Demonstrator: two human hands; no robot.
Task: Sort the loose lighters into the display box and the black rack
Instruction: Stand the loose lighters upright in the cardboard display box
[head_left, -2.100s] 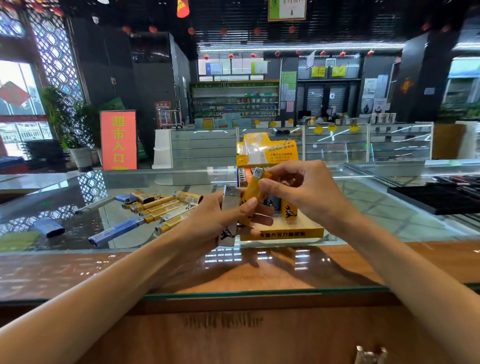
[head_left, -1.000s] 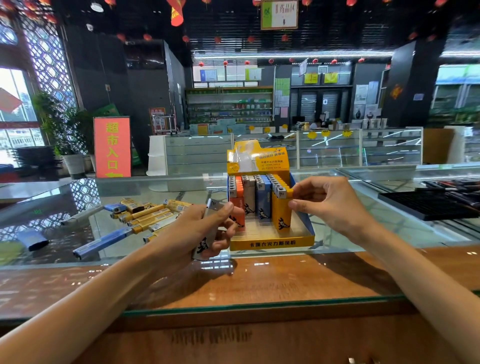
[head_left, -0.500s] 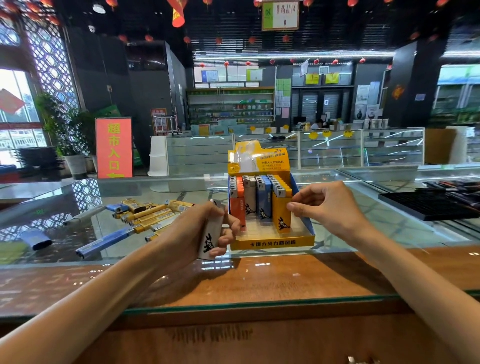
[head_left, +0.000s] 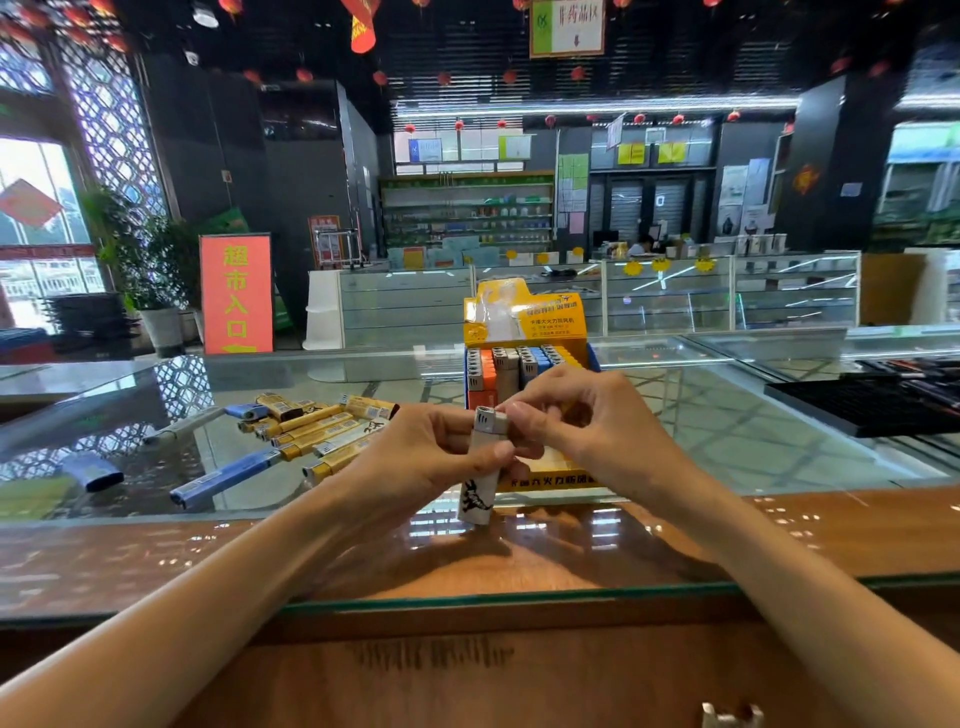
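My left hand (head_left: 415, 460) grips a white lighter (head_left: 480, 483) with a black animal print, held upright just in front of the yellow display box (head_left: 524, 322). My right hand (head_left: 587, 426) pinches the lighter's metal top with thumb and forefinger. The box holds rows of orange, white, blue and yellow lighters (head_left: 511, 369); my hands hide its front. A pile of loose long yellow and blue lighters (head_left: 306, 434) lies on the glass to the left. The black rack (head_left: 878, 400) sits at the far right.
The glass counter (head_left: 727, 431) has a wooden strip (head_left: 519, 561) along my side. A blue lighter (head_left: 93, 473) lies alone at far left, and a grey stick lighter (head_left: 182, 423) by the pile. Shop counters and an orange sign (head_left: 236, 293) stand behind.
My right hand has left the yellow lighter standing in the box and come over to the white lighter. My left hand has raised the white lighter toward the box front.
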